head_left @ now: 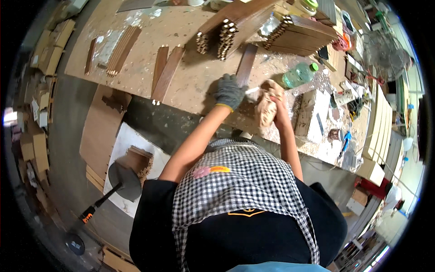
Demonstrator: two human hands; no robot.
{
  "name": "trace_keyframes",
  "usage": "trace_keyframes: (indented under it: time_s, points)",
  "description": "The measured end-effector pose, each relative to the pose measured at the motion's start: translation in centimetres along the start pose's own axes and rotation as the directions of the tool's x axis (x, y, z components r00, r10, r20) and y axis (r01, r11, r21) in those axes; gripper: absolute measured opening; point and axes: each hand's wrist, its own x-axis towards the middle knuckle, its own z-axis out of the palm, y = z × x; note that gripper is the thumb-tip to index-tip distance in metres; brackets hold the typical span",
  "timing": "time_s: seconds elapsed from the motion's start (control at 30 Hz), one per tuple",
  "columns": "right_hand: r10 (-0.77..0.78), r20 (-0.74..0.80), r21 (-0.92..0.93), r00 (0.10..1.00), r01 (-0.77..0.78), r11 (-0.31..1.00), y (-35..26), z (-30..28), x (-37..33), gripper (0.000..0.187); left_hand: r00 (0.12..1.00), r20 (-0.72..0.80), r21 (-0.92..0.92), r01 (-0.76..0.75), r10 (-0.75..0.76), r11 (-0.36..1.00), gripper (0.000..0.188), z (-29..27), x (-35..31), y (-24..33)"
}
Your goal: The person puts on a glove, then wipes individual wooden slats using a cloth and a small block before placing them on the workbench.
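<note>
My left hand (229,92), in a grey knit glove, presses down on the near end of a dark brown wooden strip (247,62) lying on the workbench (190,86). My right hand (270,102) is closed around a crumpled beige rag (265,112) just right of that strip's end. A small white piece (252,90) shows between the two hands. Both forearms reach up from my checked apron.
Two more brown strips (165,72) lie to the left, thin slats (121,49) further left. Stacks of dowelled wooden panels (253,27) stand at the back. A green-capped plastic bottle (298,75) lies right of my hands. A white block (312,115) and boards on the floor (102,127) are nearby.
</note>
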Motion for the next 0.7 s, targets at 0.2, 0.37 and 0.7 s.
trace_keyframes:
  time_s: [0.2, 0.37, 0.7]
  points:
    - [-0.083, 0.004, 0.446, 0.997, 0.072, 0.892, -2.5, -4.2, -3.1, 0.056, 0.968, 0.159, -0.017, 0.198, -0.192, 0.98, 0.068, 2.3, 2.0, 0.1]
    - [-0.239, -0.154, 0.297, 0.959, 0.275, 0.914, -4.2, -1.1, -1.9, 0.055, 0.783, 0.602, -0.184, 0.329, -0.159, 0.926, 0.113, -1.9, -1.3, -1.5]
    - [-0.264, 0.893, -0.408, 0.364, 0.903, -0.134, 8.0, 4.3, 1.7, 0.048, 0.733, 0.676, -0.674, 0.654, 0.071, -0.343, 0.033, 8.3, -10.5, -4.2]
